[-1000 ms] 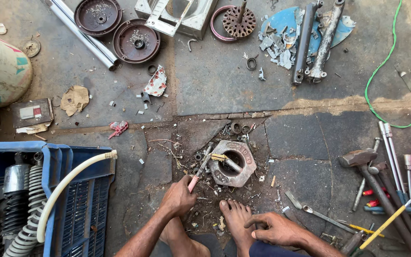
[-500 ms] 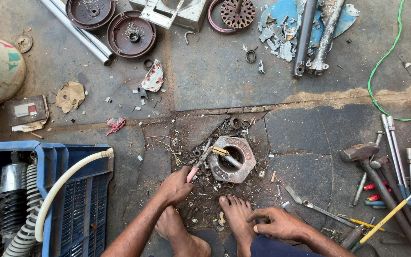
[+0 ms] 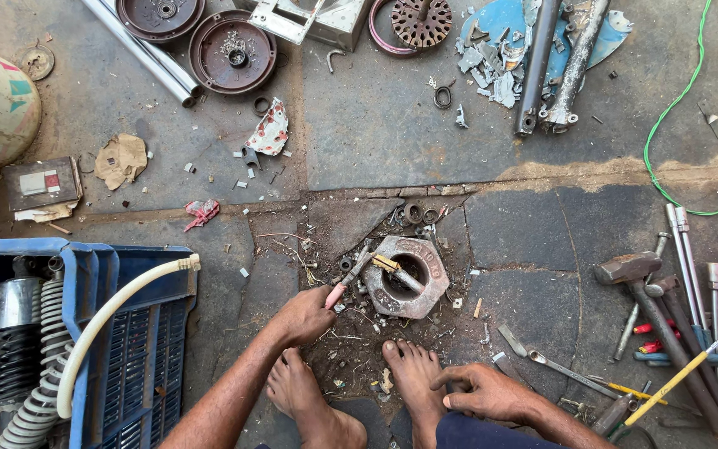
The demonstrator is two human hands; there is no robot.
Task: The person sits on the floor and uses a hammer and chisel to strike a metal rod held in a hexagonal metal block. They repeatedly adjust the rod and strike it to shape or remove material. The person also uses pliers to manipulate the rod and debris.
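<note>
Left hand (image 3: 305, 314) unmoved — clenched on screwdriver (image 3: 351, 278); right hand (image 3: 484, 391) released, resting on foot (image 3: 413, 374).

Counted: two hands, left (image 3: 305, 314) and right (image 3: 484, 391); two bare feet (image 3: 413, 374). One hexagonal metal block (image 3: 406, 276) at centre. Two round brown covers (image 3: 233, 51) at eleven o'clock. One blue crate (image 3: 139, 349) at eight o'clock. One hammer (image 3: 625, 268) at three o'clock.

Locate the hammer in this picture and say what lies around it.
In the head view the hammer lies on the stone floor at the right, among loose tools, beyond the person's right hand and right of the hexagonal metal block.
</note>
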